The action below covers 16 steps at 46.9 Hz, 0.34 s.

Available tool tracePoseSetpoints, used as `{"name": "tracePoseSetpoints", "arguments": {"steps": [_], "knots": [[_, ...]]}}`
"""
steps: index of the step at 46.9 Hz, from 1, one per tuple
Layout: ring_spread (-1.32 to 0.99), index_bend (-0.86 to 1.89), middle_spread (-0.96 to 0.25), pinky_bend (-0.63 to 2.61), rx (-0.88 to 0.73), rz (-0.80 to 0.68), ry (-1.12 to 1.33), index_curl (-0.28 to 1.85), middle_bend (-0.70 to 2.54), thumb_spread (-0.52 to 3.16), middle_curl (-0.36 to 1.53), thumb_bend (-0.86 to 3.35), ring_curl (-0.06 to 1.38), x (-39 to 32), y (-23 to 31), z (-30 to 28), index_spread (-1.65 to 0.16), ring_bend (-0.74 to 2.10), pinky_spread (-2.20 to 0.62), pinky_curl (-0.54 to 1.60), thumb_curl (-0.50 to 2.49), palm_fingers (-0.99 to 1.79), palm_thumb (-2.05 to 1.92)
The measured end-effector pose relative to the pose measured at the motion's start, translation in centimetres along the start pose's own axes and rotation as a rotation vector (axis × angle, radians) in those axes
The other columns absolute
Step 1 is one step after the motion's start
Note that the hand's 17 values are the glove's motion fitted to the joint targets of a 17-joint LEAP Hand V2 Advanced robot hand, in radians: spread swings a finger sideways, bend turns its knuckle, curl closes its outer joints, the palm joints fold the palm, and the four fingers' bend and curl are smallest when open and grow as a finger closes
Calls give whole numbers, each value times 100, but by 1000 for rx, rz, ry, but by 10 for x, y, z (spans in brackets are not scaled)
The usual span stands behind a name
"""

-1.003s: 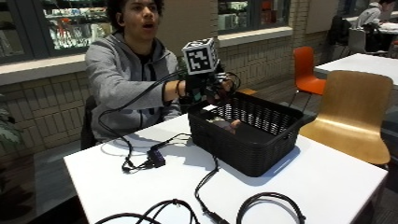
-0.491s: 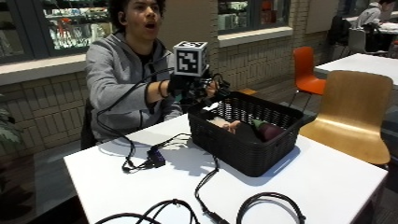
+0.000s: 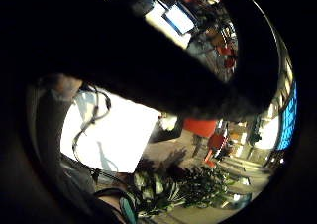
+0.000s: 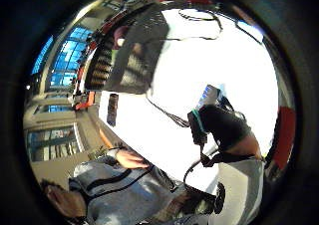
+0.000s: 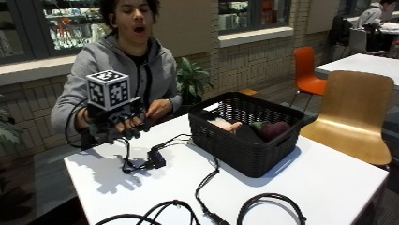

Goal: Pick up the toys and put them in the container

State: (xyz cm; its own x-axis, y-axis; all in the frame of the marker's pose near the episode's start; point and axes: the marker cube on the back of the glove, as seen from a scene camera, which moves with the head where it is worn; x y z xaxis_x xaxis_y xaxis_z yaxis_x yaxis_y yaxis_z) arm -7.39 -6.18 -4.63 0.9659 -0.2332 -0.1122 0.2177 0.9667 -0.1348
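A black mesh basket (image 5: 240, 151) stands on the white table (image 5: 336, 180), right of centre. Inside lie a pink toy (image 5: 225, 125), a green toy (image 5: 258, 125) and a dark maroon toy (image 5: 277, 129). My gloved right hand (image 5: 120, 125) hovers over the table's far left end, well left of the basket, with fingers spread, pointing down and holding nothing. The thumb side palm view shows the basket (image 4: 130, 56) on the table (image 4: 199, 65) from afar. The glove fills most of the little finger side palm view.
Black cables and a small adapter (image 5: 156, 159) lie left of the basket, and cable loops (image 5: 269, 206) lie at the front edge. The bare left hand (image 5: 159, 108) rests behind the table. A wooden chair (image 5: 357, 112) stands to the right.
The gloved hand has drawn back from above the basket to the table's left end and dropped lower. The toys rest in the basket.
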Motion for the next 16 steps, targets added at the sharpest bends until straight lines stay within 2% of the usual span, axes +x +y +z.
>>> {"name": "tracePoseSetpoints", "arguments": {"steps": [6,16], "knots": [[-8,19,6,85,-16,55,-63,38,16,147,41,2,32,28,39,28,-27,16,6,33,35,-9,22],[-8,20,7,81,-15,102,-116,40,17,153,39,3,31,48,65,49,-27,18,6,32,34,-4,24]]}}
